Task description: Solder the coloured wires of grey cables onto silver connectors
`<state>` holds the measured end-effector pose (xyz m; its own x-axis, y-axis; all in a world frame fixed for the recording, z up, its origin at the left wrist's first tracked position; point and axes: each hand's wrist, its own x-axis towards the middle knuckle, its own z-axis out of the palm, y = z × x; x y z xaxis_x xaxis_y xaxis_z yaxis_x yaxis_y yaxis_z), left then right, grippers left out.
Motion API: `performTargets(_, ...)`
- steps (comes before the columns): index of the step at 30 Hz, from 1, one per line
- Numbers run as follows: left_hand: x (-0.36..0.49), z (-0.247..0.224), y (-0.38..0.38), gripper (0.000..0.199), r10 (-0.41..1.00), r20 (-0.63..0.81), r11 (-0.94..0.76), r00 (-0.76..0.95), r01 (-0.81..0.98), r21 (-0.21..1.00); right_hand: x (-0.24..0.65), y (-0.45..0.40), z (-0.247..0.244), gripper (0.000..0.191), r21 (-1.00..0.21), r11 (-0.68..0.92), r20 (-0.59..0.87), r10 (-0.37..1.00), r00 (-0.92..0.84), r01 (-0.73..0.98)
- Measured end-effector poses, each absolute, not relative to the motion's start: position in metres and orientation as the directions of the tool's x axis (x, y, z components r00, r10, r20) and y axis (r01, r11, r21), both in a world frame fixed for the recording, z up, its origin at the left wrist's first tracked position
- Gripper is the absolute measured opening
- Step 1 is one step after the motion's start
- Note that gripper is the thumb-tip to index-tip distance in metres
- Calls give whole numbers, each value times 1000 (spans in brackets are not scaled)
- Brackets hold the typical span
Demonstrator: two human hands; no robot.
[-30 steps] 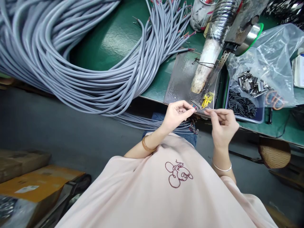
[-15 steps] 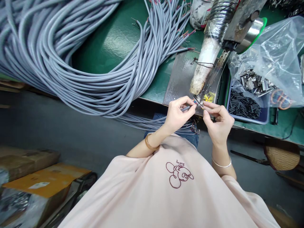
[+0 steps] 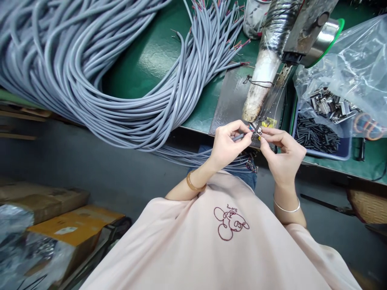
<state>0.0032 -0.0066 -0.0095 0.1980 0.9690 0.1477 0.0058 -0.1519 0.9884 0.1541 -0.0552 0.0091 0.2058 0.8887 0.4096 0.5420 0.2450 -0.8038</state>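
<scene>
My left hand (image 3: 229, 141) is closed in a pinch on a grey cable (image 3: 238, 137), near its end where thin coloured wires fan out. At those wires sits a small metal connector (image 3: 259, 131), gripped at its right side by the thumb and fingertips of my right hand (image 3: 283, 152). Both hands meet just under the tip of a white, tape-wrapped pipe (image 3: 256, 86) and a slim metal soldering arm (image 3: 279, 82). Fingertips partly cover the joint between wires and connector. On my lap lie more grey cables (image 3: 181, 156) with connectors at their ends.
A large bundle of grey cables (image 3: 145, 106) covers the bench's left side and hangs over its edge. To the right, a blue bin (image 3: 346, 152) holds black tubing pieces (image 3: 316, 135) and metal connectors (image 3: 332, 105) in a plastic bag (image 3: 363, 60). Orange-handled scissors (image 3: 367, 125) lie beside it.
The view has shifted slightly, so the bench things sit a little further right. My right fingers have moved slightly and more of the connector's shiny metal shows. Both hands keep their pinches.
</scene>
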Motion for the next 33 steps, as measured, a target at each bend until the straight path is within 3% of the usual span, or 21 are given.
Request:
performTargets(14,3,-3,-6,10,972,114,-121,206,21,992,151,-52,11,5,-532,336,584,810,50,777)
performTargets(33,3,1,-6,8,968,137,-155,208,76,985,151,-49,10,4,-529,336,587,808,49,779)
